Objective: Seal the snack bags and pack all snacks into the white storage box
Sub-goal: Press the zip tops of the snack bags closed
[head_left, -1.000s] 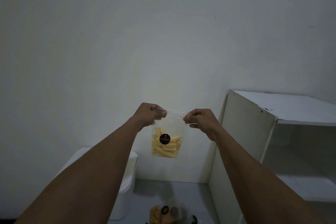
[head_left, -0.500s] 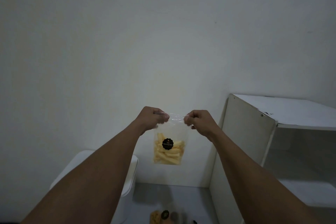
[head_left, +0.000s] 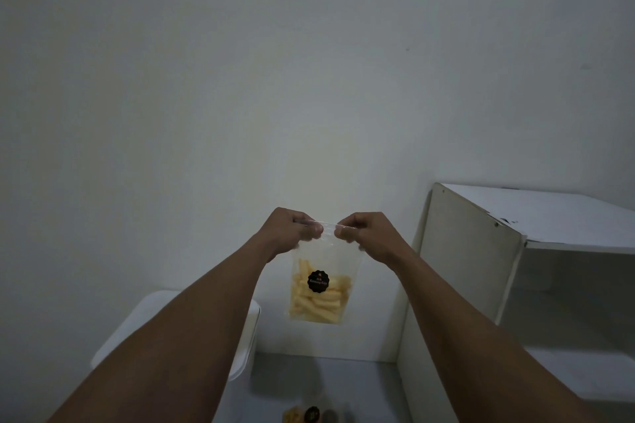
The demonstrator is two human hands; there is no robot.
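Observation:
A clear snack bag (head_left: 319,299) of yellow sticks with a round black label hangs in front of the wall at arm's length. My left hand (head_left: 292,230) pinches the left part of its top strip and my right hand (head_left: 367,233) pinches the right part. The two sets of fingertips are almost touching at the middle of the strip. The white storage box (head_left: 247,330) stands on the floor at the lower left with its lid on, mostly hidden behind my left forearm. Another snack bag (head_left: 307,414) lies on the floor at the bottom edge, partly cut off.
A white open shelf unit (head_left: 481,251) stands at the right against the wall, its side panel close to my right arm. A strip of grey floor (head_left: 326,378) shows between the box and the shelf unit. A plain white wall fills the rest.
My hands have slid closer together along the bag's top strip, from its corners to near its middle. The view has tilted up a little, so bag and floor sit lower.

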